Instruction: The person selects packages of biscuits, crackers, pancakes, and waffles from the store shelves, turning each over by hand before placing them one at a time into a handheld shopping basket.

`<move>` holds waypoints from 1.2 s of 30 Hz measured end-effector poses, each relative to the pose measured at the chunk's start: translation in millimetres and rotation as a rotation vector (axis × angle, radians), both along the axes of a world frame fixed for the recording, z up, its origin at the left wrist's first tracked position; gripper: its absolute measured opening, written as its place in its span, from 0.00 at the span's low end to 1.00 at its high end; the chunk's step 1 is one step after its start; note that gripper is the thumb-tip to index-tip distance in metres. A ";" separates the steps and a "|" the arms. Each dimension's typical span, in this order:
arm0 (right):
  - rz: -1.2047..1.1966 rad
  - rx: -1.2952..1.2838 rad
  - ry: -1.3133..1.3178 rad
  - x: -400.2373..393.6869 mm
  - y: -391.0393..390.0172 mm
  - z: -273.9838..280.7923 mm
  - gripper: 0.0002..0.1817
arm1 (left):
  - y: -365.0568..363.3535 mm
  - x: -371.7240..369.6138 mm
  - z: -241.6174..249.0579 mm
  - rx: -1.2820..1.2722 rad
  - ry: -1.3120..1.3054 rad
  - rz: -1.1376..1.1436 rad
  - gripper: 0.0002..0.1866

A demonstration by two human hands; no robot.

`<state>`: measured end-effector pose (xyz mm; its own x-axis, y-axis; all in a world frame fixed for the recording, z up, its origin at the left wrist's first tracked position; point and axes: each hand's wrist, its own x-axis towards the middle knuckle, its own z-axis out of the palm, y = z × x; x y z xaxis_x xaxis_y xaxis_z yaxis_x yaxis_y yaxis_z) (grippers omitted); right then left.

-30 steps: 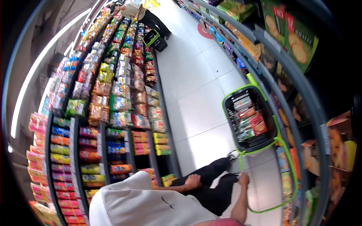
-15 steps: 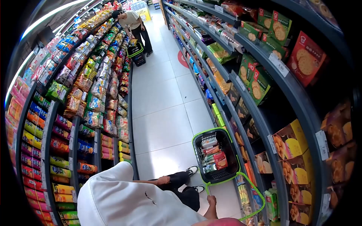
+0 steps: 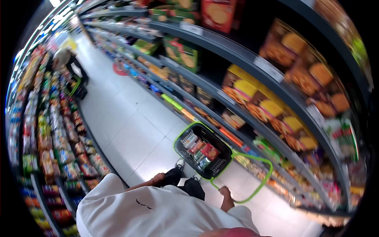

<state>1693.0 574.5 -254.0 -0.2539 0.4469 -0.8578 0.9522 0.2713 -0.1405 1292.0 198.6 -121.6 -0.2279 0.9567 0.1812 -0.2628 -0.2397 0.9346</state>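
One basket (image 3: 202,150) is pulled by its green handle (image 3: 252,179), gripped in the right hand (image 3: 225,192); the left hand (image 3: 158,179) hangs empty, fingers loosely curled.

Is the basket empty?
No, the basket on the floor holds several packaged goods, while the right hand grips its green handle.

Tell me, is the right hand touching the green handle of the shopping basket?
Touching. The head view shows the right hand closed around the green handle of the black basket.
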 end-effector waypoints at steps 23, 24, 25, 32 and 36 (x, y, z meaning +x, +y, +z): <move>0.282 0.116 -0.234 7.5 -6.1 207.6 0.14 | 410.7 19.9 502.8 -0.048 0.628 -0.035 0.14; 0.251 0.113 -0.242 10.7 -10.3 207.2 0.14 | 426.9 16.9 525.8 0.034 0.657 -0.017 0.15; 0.210 0.183 -0.244 13.1 -14.3 209.6 0.14 | 442.0 15.0 548.5 0.079 0.692 0.032 0.17; 0.116 0.594 -0.320 44.3 -23.2 229.4 0.10 | 540.4 1.8 624.0 0.452 0.863 0.256 0.24; -0.137 0.607 -0.177 32.7 -37.4 243.2 0.11 | 575.5 4.5 631.5 0.622 1.107 0.573 0.29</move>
<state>1725.8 537.2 -10.7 -0.0373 0.8842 -0.4656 0.9785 0.1268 0.1624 1296.5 774.1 509.9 -0.0168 0.4766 0.8789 0.8096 -0.5093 0.2917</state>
